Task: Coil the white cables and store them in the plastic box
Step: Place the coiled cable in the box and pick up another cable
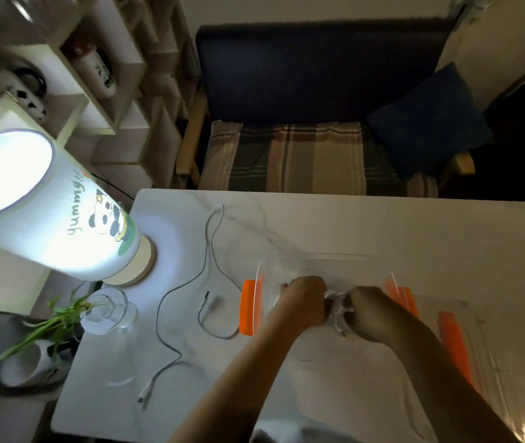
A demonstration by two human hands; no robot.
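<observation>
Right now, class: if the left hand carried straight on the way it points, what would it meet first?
The left hand points right, toward the coiled cable held between both hands; it already touches it. Just beyond lies the right hand. Depth is hard to judge from this one view.

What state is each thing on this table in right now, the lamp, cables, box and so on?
Lamp: switched on, glowing.
Loose white cable: uncoiled, sprawled on the table.
Coiled white cable: bunched, gripped between left hand and right hand.
Plastic box: open, orange latches out.
Lid: off, lying right of the box.
Glass: upright, holding a green plant.
</observation>
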